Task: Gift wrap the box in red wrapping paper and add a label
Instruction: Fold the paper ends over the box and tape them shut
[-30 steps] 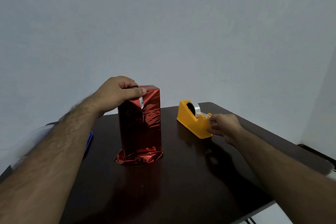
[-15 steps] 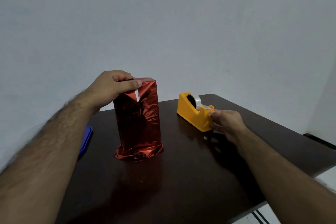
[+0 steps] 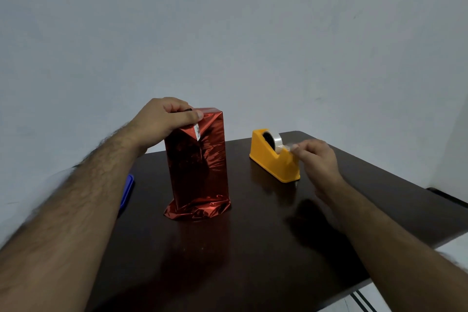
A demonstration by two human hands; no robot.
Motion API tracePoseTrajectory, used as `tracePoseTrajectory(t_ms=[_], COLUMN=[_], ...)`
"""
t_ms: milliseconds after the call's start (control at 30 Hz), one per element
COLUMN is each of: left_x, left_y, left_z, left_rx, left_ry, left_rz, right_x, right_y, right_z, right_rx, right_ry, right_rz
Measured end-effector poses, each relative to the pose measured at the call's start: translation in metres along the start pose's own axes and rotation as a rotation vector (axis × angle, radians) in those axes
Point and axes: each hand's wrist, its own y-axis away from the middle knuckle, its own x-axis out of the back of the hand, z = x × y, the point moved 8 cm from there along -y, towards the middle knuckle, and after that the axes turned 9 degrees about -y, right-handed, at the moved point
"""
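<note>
A tall box wrapped in shiny red paper (image 3: 200,167) stands upright on the dark table (image 3: 253,248), its loose paper crumpled at the base. My left hand (image 3: 164,121) grips the top left corner of the box, the thumb pressing a folded flap down. An orange tape dispenser (image 3: 274,159) with a clear tape roll stands to the right of the box. My right hand (image 3: 315,159), blurred, is at the dispenser's cutter end, its fingertips pinching the tape end.
A blue flat object (image 3: 128,190) lies at the table's left edge, partly hidden behind my left forearm. The table's near right corner drops off to a light floor (image 3: 450,253). A plain grey wall stands behind the table.
My right hand has risen from the front of the dispenser to its cutter top. My left hand has kept its hold on the box top. The camera view has shifted slightly.
</note>
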Motion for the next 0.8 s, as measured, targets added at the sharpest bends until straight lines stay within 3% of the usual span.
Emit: tracePoseTrajectory(t_ms=[233, 400, 633, 800], left_x=[-0.001, 0.000, 0.003, 0.003], left_y=[0.002, 0.000, 0.000, -0.004], left_z=[0.004, 0.004, 0.005, -0.002], left_rx=[-0.008, -0.011, -0.023, -0.020], left_ry=[-0.024, -0.036, -0.080, -0.100], left_rz=[-0.024, -0.017, -0.007, -0.012], right_x=[-0.097, -0.165, -0.242, -0.262], right_y=[0.006, -0.005, -0.006, -0.006], right_z=[-0.117, -0.178, -0.193, -0.188], right_rx=[0.120, 0.138, 0.103, 0.087], right_ry=[-0.049, 0.227, 0.775, 0.977], right_rz=[-0.518, -0.812, -1.087, -1.151])
